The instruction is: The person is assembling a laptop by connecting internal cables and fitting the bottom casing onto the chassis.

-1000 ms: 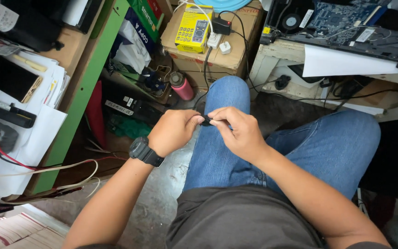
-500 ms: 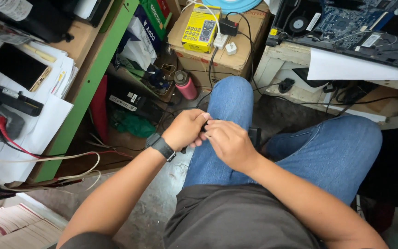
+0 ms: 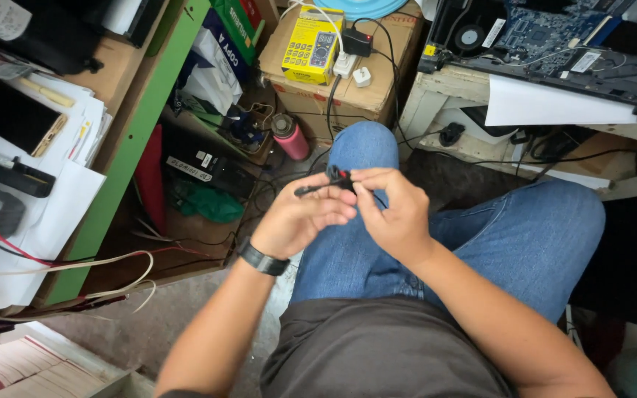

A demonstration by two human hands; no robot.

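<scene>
Both hands pinch a thin black cable above the lap

Since a second ago the left hand [image 3: 300,221] and right hand [image 3: 392,210] have parted slightly — closed fingers now stretch the black cable [image 3: 322,186] between them.

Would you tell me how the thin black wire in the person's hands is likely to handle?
The thin black wire probably flexes easily yet holds some shape: its free end juts out past the left hand. It looks light, pinched by fingertips alone. The right hand grips near its small connector.
</scene>
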